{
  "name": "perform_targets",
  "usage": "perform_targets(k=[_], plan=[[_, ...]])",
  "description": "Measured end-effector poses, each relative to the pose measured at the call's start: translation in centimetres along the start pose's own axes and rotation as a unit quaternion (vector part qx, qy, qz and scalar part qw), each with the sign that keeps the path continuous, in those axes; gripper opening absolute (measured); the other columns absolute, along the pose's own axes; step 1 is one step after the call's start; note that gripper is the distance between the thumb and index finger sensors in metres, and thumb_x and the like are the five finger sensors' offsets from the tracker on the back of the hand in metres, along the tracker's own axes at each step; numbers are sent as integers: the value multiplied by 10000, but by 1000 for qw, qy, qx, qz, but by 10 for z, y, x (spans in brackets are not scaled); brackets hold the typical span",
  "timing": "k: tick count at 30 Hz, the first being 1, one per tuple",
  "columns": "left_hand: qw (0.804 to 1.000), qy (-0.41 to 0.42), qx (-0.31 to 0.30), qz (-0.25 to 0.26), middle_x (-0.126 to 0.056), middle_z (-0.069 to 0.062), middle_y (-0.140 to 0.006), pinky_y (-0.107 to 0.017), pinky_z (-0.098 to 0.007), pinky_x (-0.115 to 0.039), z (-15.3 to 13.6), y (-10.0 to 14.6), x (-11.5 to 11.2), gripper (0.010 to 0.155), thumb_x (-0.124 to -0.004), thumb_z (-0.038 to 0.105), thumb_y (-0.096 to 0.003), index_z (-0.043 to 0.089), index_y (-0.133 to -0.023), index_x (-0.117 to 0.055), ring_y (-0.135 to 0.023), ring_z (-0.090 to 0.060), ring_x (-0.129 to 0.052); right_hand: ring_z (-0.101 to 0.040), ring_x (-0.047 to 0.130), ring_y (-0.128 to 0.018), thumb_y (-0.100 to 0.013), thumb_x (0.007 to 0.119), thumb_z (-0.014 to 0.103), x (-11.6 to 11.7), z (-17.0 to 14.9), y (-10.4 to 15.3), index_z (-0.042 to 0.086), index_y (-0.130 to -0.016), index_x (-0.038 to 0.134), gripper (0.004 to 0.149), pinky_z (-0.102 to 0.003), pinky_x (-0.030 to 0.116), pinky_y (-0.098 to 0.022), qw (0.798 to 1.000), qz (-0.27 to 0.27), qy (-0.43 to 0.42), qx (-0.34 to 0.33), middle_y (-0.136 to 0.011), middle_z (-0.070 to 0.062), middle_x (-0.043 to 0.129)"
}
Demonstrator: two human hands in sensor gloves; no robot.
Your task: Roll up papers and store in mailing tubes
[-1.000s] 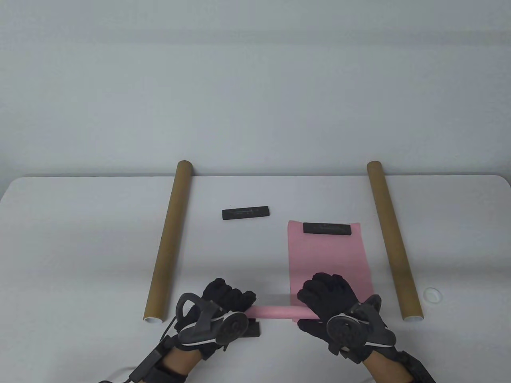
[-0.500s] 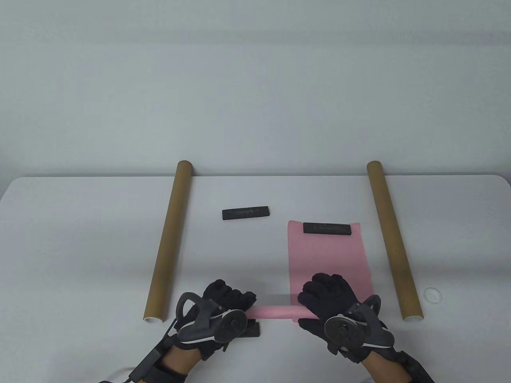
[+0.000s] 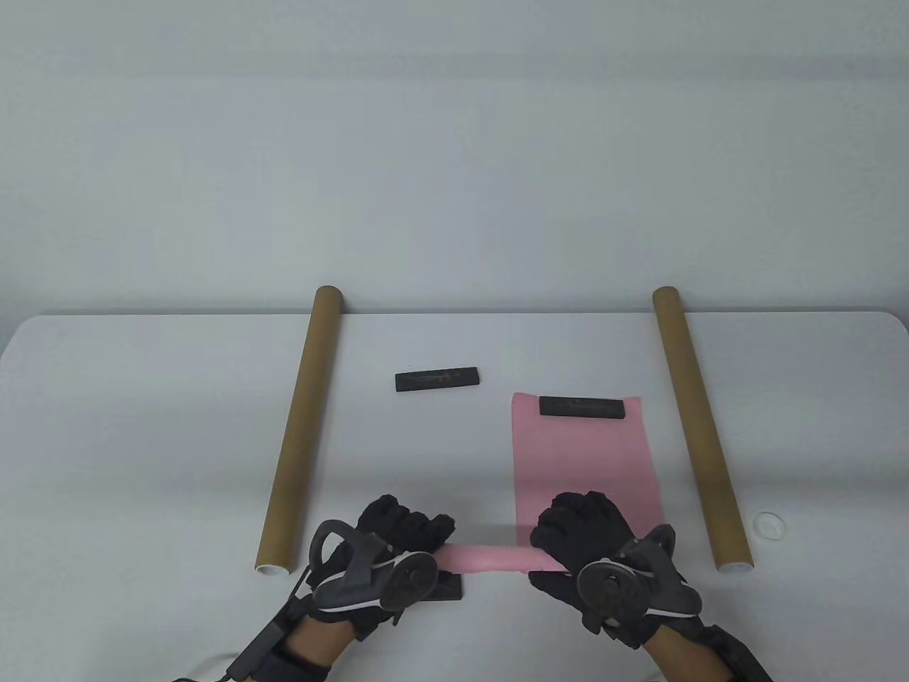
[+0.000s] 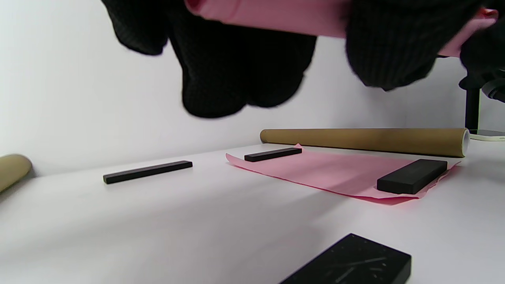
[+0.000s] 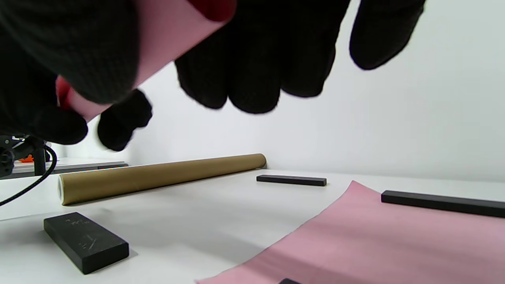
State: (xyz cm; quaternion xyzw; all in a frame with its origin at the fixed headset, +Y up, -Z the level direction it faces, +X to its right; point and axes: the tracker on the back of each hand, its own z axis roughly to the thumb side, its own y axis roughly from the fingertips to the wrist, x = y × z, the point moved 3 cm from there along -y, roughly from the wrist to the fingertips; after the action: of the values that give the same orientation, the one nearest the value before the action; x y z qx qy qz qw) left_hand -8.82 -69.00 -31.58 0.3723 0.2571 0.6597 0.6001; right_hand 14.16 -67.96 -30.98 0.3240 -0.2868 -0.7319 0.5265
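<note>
Both hands hold one rolled pink sheet above the near edge of the table. My left hand grips the left end of the roll and my right hand grips the right end; the wrist views show the fingers curled around it, with the roll clear of the tabletop. A second pink sheet lies flat ahead of my right hand, pinned by a black bar at its far edge and another bar at its near edge. Two further black bars lie off the paper: one on bare table between the tubes, one beneath my left hand. The left tube and right tube lie well apart at either side, open ends toward me.

Handling, as judged: the roll is light, soft and springy, so it should loosen if the grasp relaxes and crease if squeezed. A hold near each end, fingers wrapped around, seems best; one end must be freed to enter a tube.
</note>
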Motion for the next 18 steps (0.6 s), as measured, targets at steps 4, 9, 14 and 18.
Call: perform_targets(k=[4, 9, 14, 18], plan=[[999, -27, -15, 32, -913, 84, -811, -711, -482, -704, 4, 1, 8, 664, -833, 587, -362, 349, -958, -661, -693, -123, -1013, -413, 971, -805, -414, 801, 651, 3, -5, -1, 169, -646, 996, 569, -682, 717, -641, 999, 14, -29, 5, -729, -79, 1025], [1000, 5, -12, 1, -1033, 104, -628, -680, -450, -766, 1, -1, 0, 585, -773, 645, -351, 335, -843, -829, -523, -95, -1097, -453, 822, -948, -412, 880, 583, -3, -1, 2, 178, -845, 869, 592, -700, 651, -684, 1000, -22, 1, 5, -935, -97, 876], [1000, 15, -7, -9, -1046, 98, -611, -682, -453, -766, -1, -1, -1, 614, -746, 675, -338, 318, -826, -853, -509, -99, -1105, -450, 795, -974, -426, 897, 526, -9, 4, 5, 197, -874, 848, 558, -701, 635, -699, 999, -51, 17, -3, -974, -91, 840], [1000, -13, -2, 6, -941, 75, -799, -713, -486, -709, 3, 0, 2, 727, -837, 629, -338, 312, -972, -676, -683, -131, -1036, -435, 823, -958, -427, 885, 546, -11, 6, 5, 206, -834, 889, 530, -696, 649, -694, 997, -56, 49, 1, -931, -77, 886]])
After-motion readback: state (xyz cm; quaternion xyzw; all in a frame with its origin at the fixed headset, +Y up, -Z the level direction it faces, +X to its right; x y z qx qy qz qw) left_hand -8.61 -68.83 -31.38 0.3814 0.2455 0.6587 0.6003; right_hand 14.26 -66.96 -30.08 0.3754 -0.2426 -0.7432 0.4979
